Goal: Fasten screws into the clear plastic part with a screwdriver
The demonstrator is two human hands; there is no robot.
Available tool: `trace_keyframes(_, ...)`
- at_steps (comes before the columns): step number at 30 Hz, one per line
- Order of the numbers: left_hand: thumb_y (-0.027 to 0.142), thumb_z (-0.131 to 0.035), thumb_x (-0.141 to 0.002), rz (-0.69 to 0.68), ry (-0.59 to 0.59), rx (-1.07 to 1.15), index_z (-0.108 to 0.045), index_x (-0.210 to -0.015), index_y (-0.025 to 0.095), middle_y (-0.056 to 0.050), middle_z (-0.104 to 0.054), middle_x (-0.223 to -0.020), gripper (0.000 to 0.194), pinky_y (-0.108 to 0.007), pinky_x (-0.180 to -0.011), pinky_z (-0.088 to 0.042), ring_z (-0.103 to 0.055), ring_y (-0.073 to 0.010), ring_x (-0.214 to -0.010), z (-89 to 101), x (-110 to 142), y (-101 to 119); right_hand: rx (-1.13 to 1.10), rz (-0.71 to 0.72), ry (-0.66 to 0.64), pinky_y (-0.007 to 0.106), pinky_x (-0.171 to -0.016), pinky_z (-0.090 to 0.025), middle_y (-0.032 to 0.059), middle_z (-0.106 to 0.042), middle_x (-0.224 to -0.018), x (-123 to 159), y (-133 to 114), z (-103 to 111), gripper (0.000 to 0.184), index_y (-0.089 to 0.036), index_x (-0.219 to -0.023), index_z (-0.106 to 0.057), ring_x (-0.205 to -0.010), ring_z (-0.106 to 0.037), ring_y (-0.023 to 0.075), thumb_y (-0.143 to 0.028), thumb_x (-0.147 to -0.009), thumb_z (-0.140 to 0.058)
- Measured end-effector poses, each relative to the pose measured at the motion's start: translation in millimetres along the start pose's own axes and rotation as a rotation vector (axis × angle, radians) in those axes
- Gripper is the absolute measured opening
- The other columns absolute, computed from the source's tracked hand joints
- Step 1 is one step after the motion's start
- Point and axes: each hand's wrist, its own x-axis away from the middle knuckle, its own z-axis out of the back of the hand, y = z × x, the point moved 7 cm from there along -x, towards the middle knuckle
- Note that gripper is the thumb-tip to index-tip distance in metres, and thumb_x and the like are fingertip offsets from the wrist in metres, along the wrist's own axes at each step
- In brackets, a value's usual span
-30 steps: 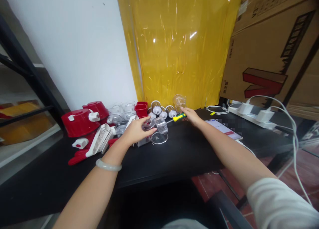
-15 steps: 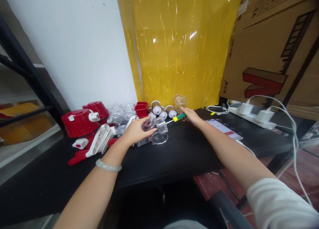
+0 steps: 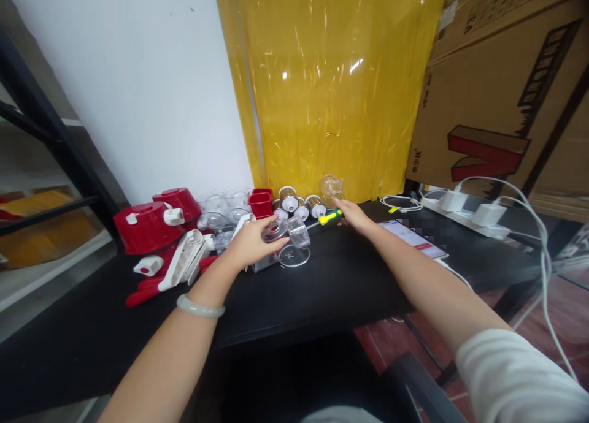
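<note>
My left hand point(image 3: 251, 242) is wrapped round a clear plastic part point(image 3: 288, 242) that stands on the black table point(image 3: 331, 288) just right of the hand. A pale bangle sits on that wrist. My right hand point(image 3: 352, 214) reaches farther back and its fingers rest on a screwdriver point(image 3: 329, 217) with a yellow and green handle, which lies on the table. A clear plastic cup point(image 3: 331, 190) stands just behind the screwdriver.
Red bowls point(image 3: 147, 224), white and red plastic parts point(image 3: 181, 260), clear cups point(image 3: 225, 205), a red cup point(image 3: 261, 203) and metal rollers point(image 3: 297, 202) crowd the table's back left. A phone point(image 3: 414, 239), power strip point(image 3: 464, 214) and cables lie right. Yellow film and cardboard boxes stand behind.
</note>
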Motion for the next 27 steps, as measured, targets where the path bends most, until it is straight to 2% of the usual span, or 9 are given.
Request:
trace_keyframes(2,0.062,-0.068,-0.077,0.003,0.000,-0.012,-0.059,-0.137,0.016,-0.012,-0.073,-0.117,0.076,-0.042,-0.095,-0.052,-0.069,-0.0303,-0.105,0.2,0.0,0.0,-0.017,-0.005,-0.004,0.026,-0.048,-0.049,-0.0083,-0.038,-0.044,1.5,-0.8,-0.8,0.028,-0.021,-0.070,-0.049,-0.037,-0.035,0.0073,-0.042,-0.081,-0.065)
trace_keyframes(5,0.062,-0.068,-0.077,0.000,-0.002,-0.011,-0.059,-0.137,0.016,-0.012,-0.072,-0.117,0.076,-0.042,-0.096,-0.051,-0.068,-0.0303,-0.105,0.2,-0.1,0.0,-0.148,-0.020,-0.035,0.026,-0.052,-0.051,-0.0070,-0.048,-0.055,5.8,-4.3,-3.8,0.017,-0.021,-0.075,-0.051,-0.042,-0.040,0.0064,-0.030,-0.073,-0.066)
trace_keyframes(7,0.061,-0.068,-0.077,-0.007,-0.003,-0.007,-0.059,-0.137,0.017,-0.012,-0.072,-0.120,0.075,-0.042,-0.097,-0.051,-0.068,-0.0304,-0.107,0.1,-0.2,0.0,-0.236,-0.023,-0.079,0.026,-0.053,-0.052,-0.0060,-0.053,-0.062,8.0,-7.1,-6.9,0.019,-0.021,-0.078,-0.052,-0.045,-0.045,0.0068,-0.028,-0.068,-0.066)
trace_keyframes(11,0.060,-0.068,-0.077,-0.010,-0.002,0.012,-0.059,-0.137,0.017,-0.012,-0.071,-0.121,0.075,-0.043,-0.099,-0.050,-0.067,-0.0306,-0.108,0.2,-0.3,0.6,-0.222,-0.034,-0.075,0.027,-0.050,-0.050,-0.0053,-0.051,-0.057,5.9,-5.7,-5.2,0.024,-0.021,-0.077,-0.052,-0.043,-0.046,0.0085,-0.040,-0.073,-0.066)
trace_keyframes(14,0.059,-0.070,-0.075,0.008,0.001,0.025,-0.060,-0.136,0.017,-0.012,-0.072,-0.118,0.074,-0.044,-0.098,-0.050,-0.068,-0.0307,-0.106,0.6,-0.2,0.8,-0.091,-0.043,-0.018,0.027,-0.046,-0.049,-0.0064,-0.041,-0.043,0.7,-0.1,0.1,0.037,-0.021,-0.073,-0.053,-0.036,-0.039,0.0088,-0.056,-0.082,-0.061)
trace_keyframes(17,0.059,-0.070,-0.075,0.006,0.004,0.030,-0.060,-0.135,0.017,-0.012,-0.073,-0.117,0.074,-0.044,-0.097,-0.051,-0.068,-0.0306,-0.105,1.0,0.0,1.2,-0.016,-0.016,-0.012,0.027,-0.045,-0.048,-0.0077,-0.036,-0.039,-2.6,2.4,1.1,0.042,-0.021,-0.070,-0.053,-0.035,-0.035,0.0083,-0.059,-0.080,-0.065)
trace_keyframes(21,0.060,-0.069,-0.076,-0.003,0.000,0.014,-0.059,-0.137,0.017,-0.012,-0.072,-0.120,0.075,-0.042,-0.097,-0.051,-0.068,-0.0301,-0.107,0.3,0.0,-0.1,-0.063,-0.030,-0.020,0.026,-0.048,-0.050,-0.0086,-0.037,-0.040,-0.4,3.4,-1.2,0.032,-0.021,-0.069,-0.052,-0.036,-0.036,0.0078,-0.046,-0.080,-0.068)
trace_keyframes(24,0.061,-0.068,-0.077,-0.001,-0.003,0.002,-0.059,-0.137,0.016,-0.012,-0.072,-0.120,0.076,-0.043,-0.097,-0.051,-0.068,-0.0304,-0.107,0.0,0.0,-0.4,-0.164,-0.073,-0.044,0.026,-0.052,-0.052,-0.0073,-0.046,-0.049,4.9,1.1,-4.8,0.016,-0.021,-0.072,-0.054,-0.040,-0.040,0.0071,-0.031,-0.076,-0.066)
trace_keyframes(27,0.061,-0.068,-0.076,0.007,-0.003,0.001,-0.059,-0.137,0.016,-0.013,-0.072,-0.118,0.076,-0.043,-0.097,-0.051,-0.068,-0.0309,-0.106,0.3,0.0,-0.3,-0.262,-0.094,-0.078,0.027,-0.054,-0.053,-0.0059,-0.053,-0.059,8.3,-2.0,-7.5,0.011,-0.022,-0.076,-0.054,-0.043,-0.045,0.0078,-0.027,-0.072,-0.062)
